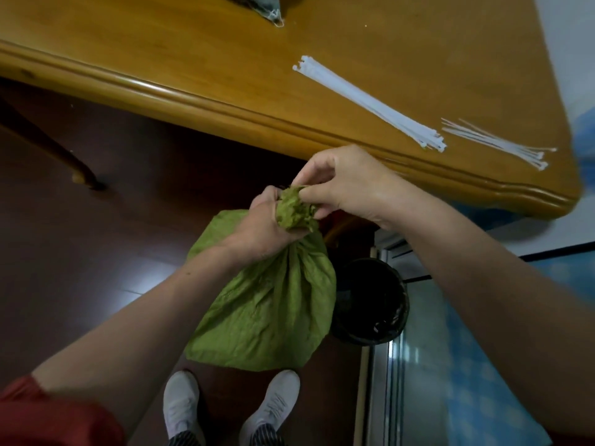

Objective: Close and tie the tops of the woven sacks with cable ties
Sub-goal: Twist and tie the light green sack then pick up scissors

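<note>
A green woven sack point(267, 310) hangs in front of me above the floor, its top bunched into a wad. My left hand point(267, 226) grips the gathered neck just under the wad. My right hand point(344, 185) pinches the bunched top from the right side. On the wooden table point(193, 59) lie two bundles of white cable ties: a long bundle point(370, 103) and a shorter one point(495, 143) near the table's right corner. Neither hand holds a tie.
The table's rounded edge runs just beyond my hands. A corner of another sack point(267, 8) shows at the table's far side. A black bin point(370, 300) stands on the floor right of the green sack. My white shoes point(231, 407) are below.
</note>
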